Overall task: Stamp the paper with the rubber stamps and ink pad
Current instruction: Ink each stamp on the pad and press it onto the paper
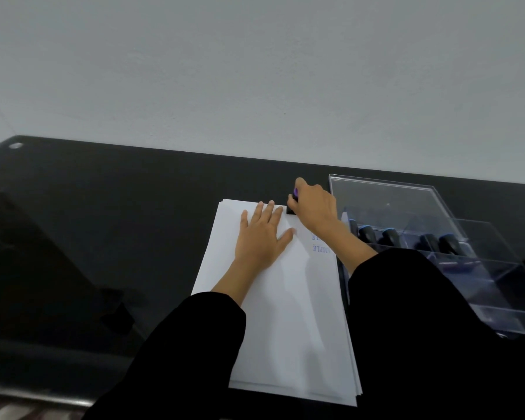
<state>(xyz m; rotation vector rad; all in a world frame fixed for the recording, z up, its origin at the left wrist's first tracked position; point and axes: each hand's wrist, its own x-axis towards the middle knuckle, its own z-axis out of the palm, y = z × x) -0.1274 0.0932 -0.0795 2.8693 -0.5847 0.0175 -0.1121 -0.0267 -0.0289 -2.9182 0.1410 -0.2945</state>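
- Pressing the stamp [292, 204] onto the top right corner of the paper [285, 313], just above the middle of the frame, looks like the step in hand. The right hand [314, 212] curls fingers and thumb round the stamp's black body, and a purple part shows at its top.
- The left hand [262, 237] lies flat with fingers spread on the upper part of the sheet, holding nothing. It makes a good brace against sliding.
- To do this well, push straight down with even weight and no rocking, then lift straight up so the mark does not smear.
- The paper is a stack on the dark table [103, 222], running from the centre to the lower middle of the frame.
- Blue print [322, 249] to the right of the left hand reads upside down as "MPLE", its start hidden by the right arm. The line above it is too cut off to read.
- A clear tray [437, 207] at the right holds more black stamps [390, 236]. No brand shows, and I cannot pick out the ink pad for certain.
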